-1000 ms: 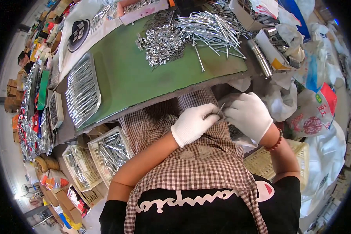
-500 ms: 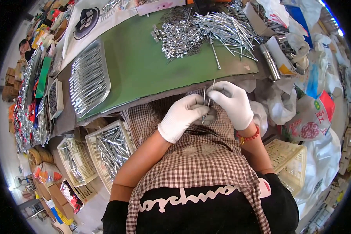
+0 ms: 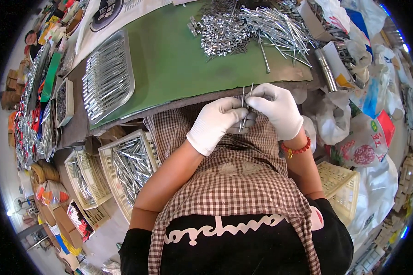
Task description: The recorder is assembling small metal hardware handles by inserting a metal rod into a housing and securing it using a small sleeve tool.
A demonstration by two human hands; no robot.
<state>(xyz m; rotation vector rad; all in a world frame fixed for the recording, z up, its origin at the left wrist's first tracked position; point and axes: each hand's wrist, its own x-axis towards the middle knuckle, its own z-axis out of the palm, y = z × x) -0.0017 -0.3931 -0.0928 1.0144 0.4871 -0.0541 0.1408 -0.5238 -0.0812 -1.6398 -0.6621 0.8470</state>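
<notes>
Beside the tabletop (image 3: pixel 179 68), the left hand (image 3: pixel 215 123) pinches one rod (image 3: pixel 243 101), the right hand (image 3: pixel 279 112) another rod (image 3: pixel 251 90); a light, even grip should keep both steady.

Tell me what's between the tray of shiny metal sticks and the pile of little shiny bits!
In the head view, just the green work surface lies between the tray and the pile of small metal pieces.

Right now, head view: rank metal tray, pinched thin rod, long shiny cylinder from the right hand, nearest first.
From the right hand:
1. Thin rod, at its fingertips.
2. Long shiny cylinder, ahead, right.
3. Metal tray, well to the left.
</notes>
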